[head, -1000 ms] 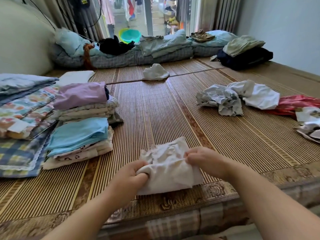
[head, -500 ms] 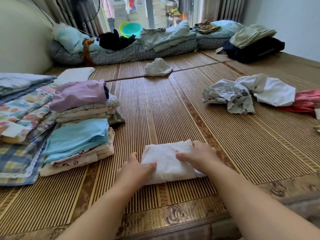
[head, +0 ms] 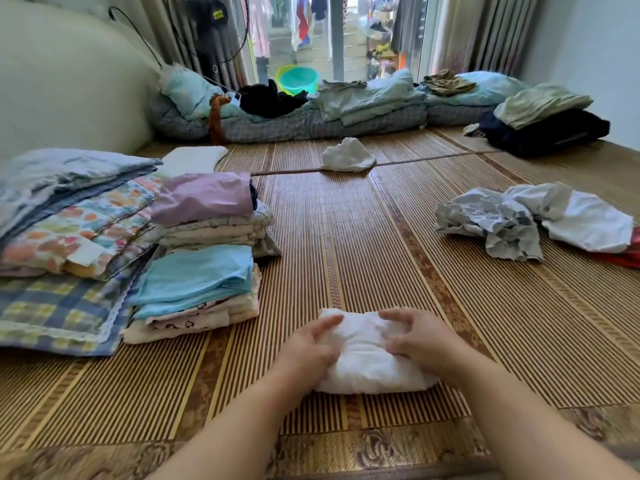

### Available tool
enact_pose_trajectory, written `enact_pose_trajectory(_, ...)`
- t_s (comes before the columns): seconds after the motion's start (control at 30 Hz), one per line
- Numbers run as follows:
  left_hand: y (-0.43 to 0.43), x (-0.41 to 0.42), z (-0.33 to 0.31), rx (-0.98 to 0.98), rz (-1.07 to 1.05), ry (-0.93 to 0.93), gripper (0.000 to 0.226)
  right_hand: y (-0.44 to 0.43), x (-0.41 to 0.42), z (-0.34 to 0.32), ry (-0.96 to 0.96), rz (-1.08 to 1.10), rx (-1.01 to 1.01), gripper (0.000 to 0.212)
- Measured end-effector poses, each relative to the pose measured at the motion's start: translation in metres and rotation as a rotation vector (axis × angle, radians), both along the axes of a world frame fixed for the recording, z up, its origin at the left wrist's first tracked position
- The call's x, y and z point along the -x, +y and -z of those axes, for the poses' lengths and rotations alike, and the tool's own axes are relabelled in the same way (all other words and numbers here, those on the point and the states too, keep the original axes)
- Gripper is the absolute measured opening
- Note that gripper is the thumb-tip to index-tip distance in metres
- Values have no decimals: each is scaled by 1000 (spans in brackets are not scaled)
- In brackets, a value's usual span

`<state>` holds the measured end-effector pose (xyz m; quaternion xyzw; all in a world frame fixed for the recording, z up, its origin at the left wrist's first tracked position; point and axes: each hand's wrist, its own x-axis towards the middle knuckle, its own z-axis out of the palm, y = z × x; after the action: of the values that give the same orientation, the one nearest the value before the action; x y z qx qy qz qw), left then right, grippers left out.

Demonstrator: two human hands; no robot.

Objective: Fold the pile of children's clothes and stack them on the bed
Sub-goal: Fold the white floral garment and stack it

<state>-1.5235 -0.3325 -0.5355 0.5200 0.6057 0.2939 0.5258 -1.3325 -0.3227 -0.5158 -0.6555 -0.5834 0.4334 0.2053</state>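
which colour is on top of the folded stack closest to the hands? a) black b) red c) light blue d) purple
c: a light blue garment tops the stack nearest the left hand, which with the right hand grips the white folded piece; the purple garment tops the stack behind.

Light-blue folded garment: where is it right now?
Head view, left of centre: the light-blue folded garment tops the nearer folded stack, just in front of the lilac-topped stack and left of the white bundle.

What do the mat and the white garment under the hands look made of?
Mat: likely woven bamboo or rattan strips, smooth and tan; fine parallel ribs show. White garment: soft, matte cloth, probably cotton; it wrinkles and bunches.
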Motion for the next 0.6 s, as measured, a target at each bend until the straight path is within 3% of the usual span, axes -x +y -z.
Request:
enact_pose_trajectory(0.07,-6,3,-5,-56,12,-46,50,-4,4,-8,82,2,-3,51)
enact_pose_trajectory(0.2,-4,33,-30,-161,10,-226,47,-6,26,-39,331,54,-129,60)
enact_pose_trajectory(0.3,4,73,-62,-324,-61,-172,51,-1,61,-64,494,3,-204,69)
enact_pose_trajectory(0.4,20,124,-94,-462,-160,-35,55,22,108,-84,348,-122,-309,75)
enact_pose_trajectory(0.47,35,162,-107,-468,-224,-34,52,45,143,-98,187,-209,-362,76)
enact_pose_trajectory(0.6,63,220,-108,-419,-281,123,61,96,206,-98,68,-267,-318,77)
